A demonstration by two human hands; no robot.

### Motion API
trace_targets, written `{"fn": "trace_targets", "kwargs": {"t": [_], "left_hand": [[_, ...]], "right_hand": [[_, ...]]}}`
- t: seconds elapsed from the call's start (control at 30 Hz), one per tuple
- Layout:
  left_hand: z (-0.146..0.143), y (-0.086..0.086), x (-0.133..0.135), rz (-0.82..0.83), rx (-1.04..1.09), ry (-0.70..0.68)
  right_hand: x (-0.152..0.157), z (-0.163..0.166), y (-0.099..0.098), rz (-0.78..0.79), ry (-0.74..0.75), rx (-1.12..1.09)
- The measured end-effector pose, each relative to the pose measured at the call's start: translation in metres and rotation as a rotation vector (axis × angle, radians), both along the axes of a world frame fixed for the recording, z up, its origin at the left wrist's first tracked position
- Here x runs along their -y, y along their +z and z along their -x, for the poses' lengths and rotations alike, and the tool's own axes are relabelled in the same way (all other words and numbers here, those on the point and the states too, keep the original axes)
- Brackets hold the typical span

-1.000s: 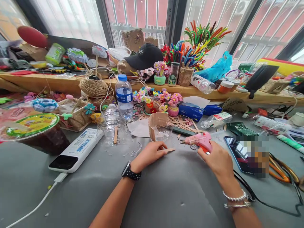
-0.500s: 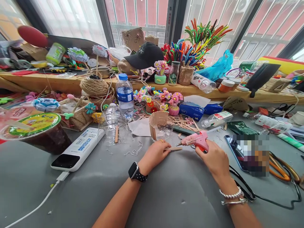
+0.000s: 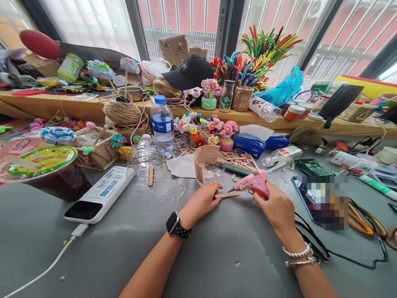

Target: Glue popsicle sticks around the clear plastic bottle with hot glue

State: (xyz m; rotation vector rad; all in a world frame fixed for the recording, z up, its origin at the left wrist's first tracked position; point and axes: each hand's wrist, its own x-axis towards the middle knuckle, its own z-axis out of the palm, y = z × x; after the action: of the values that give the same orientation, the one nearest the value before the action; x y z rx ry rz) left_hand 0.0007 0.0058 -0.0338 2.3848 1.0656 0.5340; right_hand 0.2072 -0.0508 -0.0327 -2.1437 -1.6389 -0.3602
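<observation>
Between the fingertips of my left hand (image 3: 203, 201) is a flat wooden craft stick (image 3: 228, 195), its free end pointing right, just over the table. My right hand (image 3: 277, 207) is wrapped round the handle of a pink glue gun (image 3: 252, 183). The gun's nozzle points left and sits close above the stick; whether it touches cannot be made out. Right behind my left hand stands a curved wall of upright craft sticks (image 3: 206, 159) around a clear plastic base (image 3: 219, 169).
A cut clear bottle (image 3: 147, 159), a water bottle (image 3: 162, 128) and a white power bank (image 3: 102, 194) stand left. Loose craft sticks (image 3: 245, 162) lie behind the glue gun. A phone (image 3: 305, 198), orange-handled scissors (image 3: 361, 219) and a black cord (image 3: 350, 257) are at right.
The glue gun's nozzle has shifted slightly left along the craft stick, with my right hand moving along. My left hand keeps its hold on the stick.
</observation>
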Motion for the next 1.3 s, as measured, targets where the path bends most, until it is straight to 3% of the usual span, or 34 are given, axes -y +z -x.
{"fn": "trace_targets", "kwargs": {"t": [0.57, 1.3], "left_hand": [[0.0007, 0.0026, -0.0001, -0.033, -0.097, 0.020], [-0.0005, 0.0022, 0.0026, -0.006, -0.115, -0.014]], "right_hand": [[-0.0011, -0.0017, -0.0031, -0.298, 0.124, 0.206], [-0.0013, -0.0002, -0.0033, -0.296, 0.128, 0.178]]}}
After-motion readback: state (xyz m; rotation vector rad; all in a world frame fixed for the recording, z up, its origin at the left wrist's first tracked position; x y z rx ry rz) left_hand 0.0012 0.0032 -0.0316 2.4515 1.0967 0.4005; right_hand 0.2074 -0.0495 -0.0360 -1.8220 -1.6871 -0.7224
